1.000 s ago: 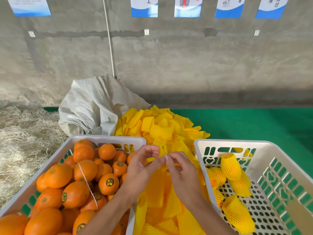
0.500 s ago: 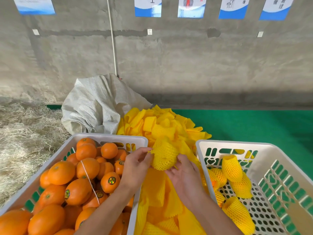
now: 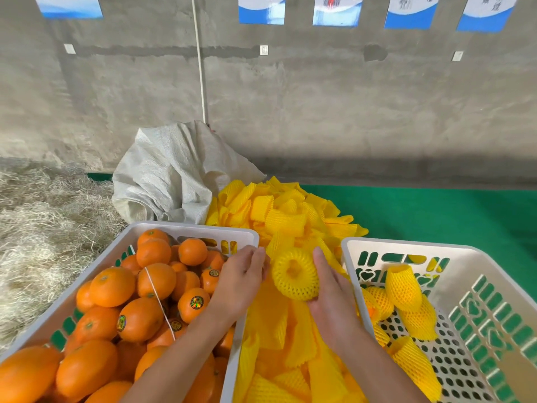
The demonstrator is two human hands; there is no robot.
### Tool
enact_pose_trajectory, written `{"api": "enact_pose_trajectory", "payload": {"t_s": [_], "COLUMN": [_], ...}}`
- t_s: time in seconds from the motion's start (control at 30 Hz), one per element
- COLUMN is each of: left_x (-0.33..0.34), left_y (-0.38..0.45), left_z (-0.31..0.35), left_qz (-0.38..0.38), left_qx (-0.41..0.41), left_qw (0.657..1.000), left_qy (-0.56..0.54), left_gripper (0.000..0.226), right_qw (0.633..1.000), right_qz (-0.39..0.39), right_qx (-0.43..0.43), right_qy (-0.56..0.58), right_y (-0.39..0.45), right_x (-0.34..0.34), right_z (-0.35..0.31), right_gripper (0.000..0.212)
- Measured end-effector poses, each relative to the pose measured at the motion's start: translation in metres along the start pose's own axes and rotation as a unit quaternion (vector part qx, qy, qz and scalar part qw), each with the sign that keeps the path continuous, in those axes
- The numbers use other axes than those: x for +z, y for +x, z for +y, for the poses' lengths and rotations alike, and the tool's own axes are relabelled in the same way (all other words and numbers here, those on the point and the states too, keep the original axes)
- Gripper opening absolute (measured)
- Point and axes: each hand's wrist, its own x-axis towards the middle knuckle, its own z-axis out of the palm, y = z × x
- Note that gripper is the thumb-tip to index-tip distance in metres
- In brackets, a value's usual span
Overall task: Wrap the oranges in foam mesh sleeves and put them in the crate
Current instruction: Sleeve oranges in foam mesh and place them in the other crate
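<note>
The round orange wrapped in a yellow foam mesh sleeve (image 3: pixel 293 277) sits between the 2 hands, above the loose pile of flat yellow foam sleeves (image 3: pixel 290 216) that fills the gap between the 2 crates. The open end of the sleeve faces up toward the camera, and a little orange skin shows through the hole. The right hand (image 3: pixel 331 289) holds this fruit from below and from its right side, with fingers curled under it and the thumb along its edge. The left hand (image 3: pixel 244 274) is just beside the fruit on its left; its fingers are loosely bent and hold nothing, and I cannot tell if the fingertips touch the mesh.

The white and green plastic crate on the right (image 3: pixel 412 245) begins directly to the right of the right hand, and already contains about 5 wrapped oranges (image 3: pixel 404 283). So the holding hand is the nearer one, and I judge the next move is a short carry to the right over the rim. The white plastic crate on the left (image 3: pixel 191 228) holds many bare oranges (image 3: pixel 139 318).
</note>
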Motion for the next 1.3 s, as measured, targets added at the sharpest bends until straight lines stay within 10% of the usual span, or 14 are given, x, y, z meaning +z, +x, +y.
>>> {"api": "enact_pose_trajectory", "payload": {"t_s": [0.07, 0.13, 0.23, 0.33, 0.6, 0.77, 1.0, 1.13, 1.3], "left_x": [-0.010, -0.018, -0.026, -0.026, -0.026, -0.017, 0.010, 0.010, 0.005], "left_y": [0.000, -0.001, -0.011, -0.018, -0.016, -0.006, -0.018, -0.021, -0.020], "left_z": [-0.004, -0.007, 0.002, 0.005, 0.016, 0.016, 0.024, 0.026, 0.028], "left_qz": [0.000, -0.025, -0.136, -0.197, -0.080, 0.086, -0.109, -0.186, -0.222], "left_qx": [0.058, -0.005, -0.174, -0.215, -0.140, 0.124, 0.120, 0.063, 0.005], "left_qw": [0.957, 0.843, 0.732, 0.694, 0.757, 0.913, 0.986, 0.977, 0.970], "left_qy": [0.285, 0.538, 0.645, 0.658, 0.633, 0.379, -0.022, -0.080, -0.097], "left_gripper": [0.016, 0.035, 0.047, 0.052, 0.030, 0.053, 0.058, 0.062, 0.069], "right_qw": [0.999, 0.998, 0.998, 0.998, 0.995, 0.991, 0.982, 0.986, 0.991], "right_qz": [0.016, 0.015, 0.009, 0.014, 0.043, 0.056, 0.055, 0.046, 0.059], "right_qx": [-0.022, -0.025, -0.022, -0.019, -0.046, -0.067, -0.109, -0.087, -0.051], "right_qy": [-0.043, -0.052, -0.062, -0.066, -0.082, -0.097, -0.145, -0.134, -0.108], "right_y": [0.002, 0.002, 0.002, 0.000, -0.001, -0.002, 0.001, 0.000, 0.000], "right_x": [-0.005, -0.008, -0.007, -0.004, -0.005, -0.003, -0.007, -0.006, -0.008], "right_z": [0.001, 0.003, 0.006, 0.006, 0.006, 0.009, 0.012, 0.011, 0.005], "right_gripper": [0.040, 0.035, 0.029, 0.025, 0.037, 0.062, 0.064, 0.049, 0.092]}}
